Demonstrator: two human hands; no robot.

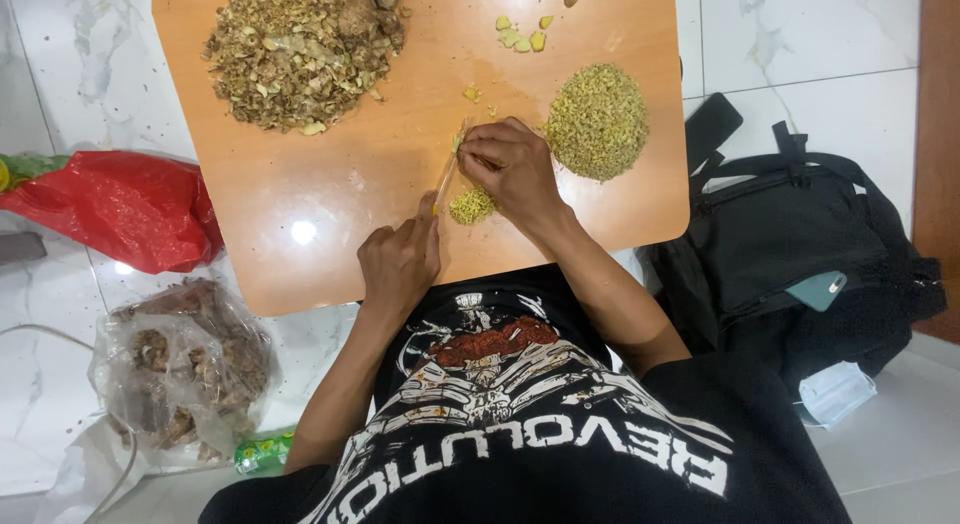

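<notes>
The left hand (pixel 400 259) grips a knife (pixel 445 179), its blade pointing to 12 o'clock on the surface (pixel 300 204). The right hand (pixel 512 169) pinches a small piece at the blade, just above the mince (pixel 471 206); a bigger heap (pixel 597 121) lies at 2 o'clock.

Place: a home, with food preparation done while sitting on the floor.
Floor: glossy white marble-look tiles (pixel 800 34) fill the frame's edges.
Work surface: a low orange-brown table (pixel 330 204) at upper centre carries heaps of chopped plant matter.
Belongings: a black backpack (pixel 790 254) lies at right, a red plastic bag (pixel 120 209) at left, and a clear bag of brown pieces (pixel 180 369) at lower left.
</notes>
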